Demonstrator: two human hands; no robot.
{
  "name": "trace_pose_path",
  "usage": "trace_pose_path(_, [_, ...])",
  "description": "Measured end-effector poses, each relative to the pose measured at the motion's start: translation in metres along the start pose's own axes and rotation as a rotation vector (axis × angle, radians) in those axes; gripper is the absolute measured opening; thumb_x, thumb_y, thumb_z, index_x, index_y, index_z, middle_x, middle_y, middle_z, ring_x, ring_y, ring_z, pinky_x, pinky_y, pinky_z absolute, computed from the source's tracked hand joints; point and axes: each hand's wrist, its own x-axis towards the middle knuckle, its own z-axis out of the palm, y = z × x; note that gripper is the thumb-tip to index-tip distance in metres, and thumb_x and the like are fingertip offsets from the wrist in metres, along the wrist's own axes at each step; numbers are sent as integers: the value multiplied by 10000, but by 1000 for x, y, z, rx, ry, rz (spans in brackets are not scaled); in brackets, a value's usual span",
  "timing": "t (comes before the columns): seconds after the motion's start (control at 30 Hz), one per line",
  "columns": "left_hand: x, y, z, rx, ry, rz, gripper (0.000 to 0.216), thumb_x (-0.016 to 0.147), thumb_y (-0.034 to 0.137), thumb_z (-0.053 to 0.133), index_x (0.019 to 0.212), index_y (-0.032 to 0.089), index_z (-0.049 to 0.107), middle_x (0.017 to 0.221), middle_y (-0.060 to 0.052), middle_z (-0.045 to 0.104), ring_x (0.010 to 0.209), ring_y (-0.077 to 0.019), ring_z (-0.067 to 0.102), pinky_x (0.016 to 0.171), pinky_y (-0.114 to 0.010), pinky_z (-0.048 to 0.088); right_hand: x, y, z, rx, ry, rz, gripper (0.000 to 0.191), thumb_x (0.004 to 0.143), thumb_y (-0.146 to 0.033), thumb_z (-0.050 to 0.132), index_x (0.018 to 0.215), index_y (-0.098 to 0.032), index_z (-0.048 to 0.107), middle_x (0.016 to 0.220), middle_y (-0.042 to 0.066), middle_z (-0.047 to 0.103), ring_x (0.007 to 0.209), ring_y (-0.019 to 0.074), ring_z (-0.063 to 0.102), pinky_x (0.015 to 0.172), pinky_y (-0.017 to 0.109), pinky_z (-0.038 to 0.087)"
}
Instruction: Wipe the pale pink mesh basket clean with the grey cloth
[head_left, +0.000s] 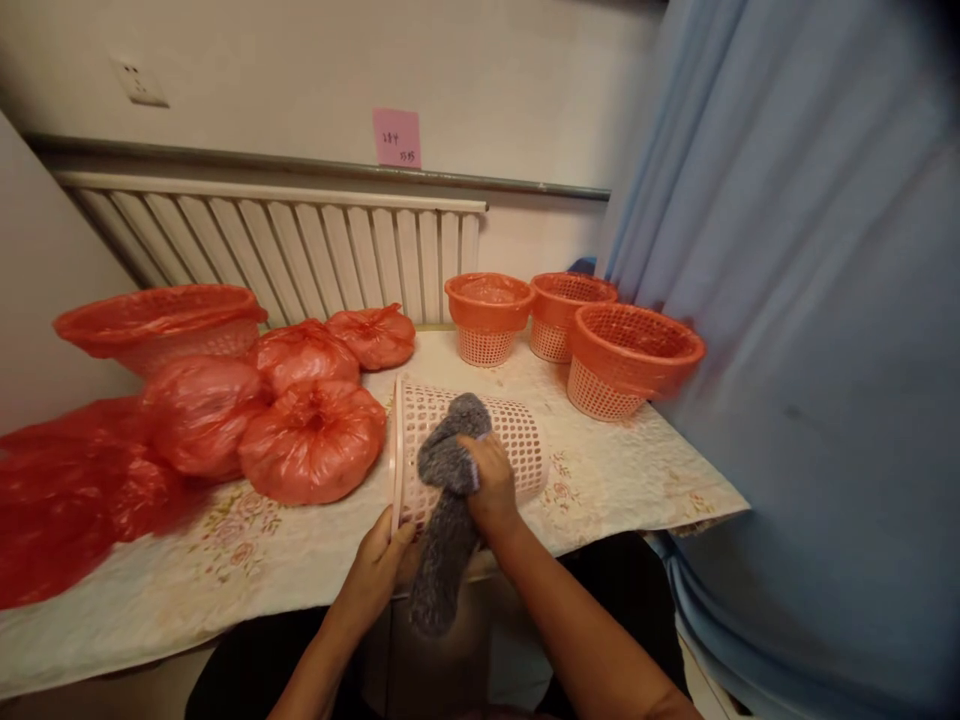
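A pale pink plastic waste basket [517, 440] with a lattice wall lies on its side near the table's front edge, its rim facing left. My left hand [379, 560] grips that rim at the lower left, thumb on the outside. Bunched in my right hand [491, 480] is a dark grey fuzzy cloth [446, 545], pressed against the basket's side. One end of the cloth hangs down past the front of the basket. The fingertips of my right hand are partly hidden in the cloth.
Several tied red plastic bags [315, 440] sit left, beside a large red-lined basket [161, 325]. Three baskets lined with red bags, including one at the back [487, 340], stand right on the flowered tablecloth [600, 490]. A blue curtain [795, 300] hangs at right; a radiator [322, 250] is behind.
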Motion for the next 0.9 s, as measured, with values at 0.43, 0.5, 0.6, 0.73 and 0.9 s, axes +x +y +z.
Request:
trace_pose_path(0.43, [-5,5,7,-8,-45,68,452,918,404,447,1276,136,510,1311,-103,593,1246,-252,496,1072,-375,358,1,21,-35,-48,225,385,263,819,-141,472,1017,-170,643,997,75,662,978,217,584,884,362,458])
trace_pose_path(0.5, [-7,8,9,14,-51,69,438,913,399,448,1261,142,519,1291,-103,604,1210,-251,525,1059,-379,374,11,-1,-23,40,162,339,287,812,-140,492,1054,-184,639,1050,75,657,1030,221,572,925,370,445])
trace_pose_path(0.6, [-7,12,10,42,-32,84,420,896,386,457,1224,141,544,1260,-105,622,1174,-256,545,1048,-392,386,25,-39,-8,216,47,199,359,824,-128,470,1145,-201,615,1131,69,641,1091,207,556,976,366,424])
trace_pose_path(0.73, [2,3,-1,36,13,62,341,798,381,526,1029,169,660,1157,-106,679,1163,-294,549,1068,-426,369,18,-84,6,275,-157,-48,400,831,-174,470,1206,-216,604,1074,56,667,995,217,587,921,373,452])
trace_pose_path(0.9, [9,-28,-18,-36,69,-5,249,609,405,653,808,262,691,1080,-92,716,1321,-339,408,1133,-444,268,-16,-98,12,218,-187,-116,382,863,-239,439,1205,-260,606,960,34,689,890,239,605,827,389,480])
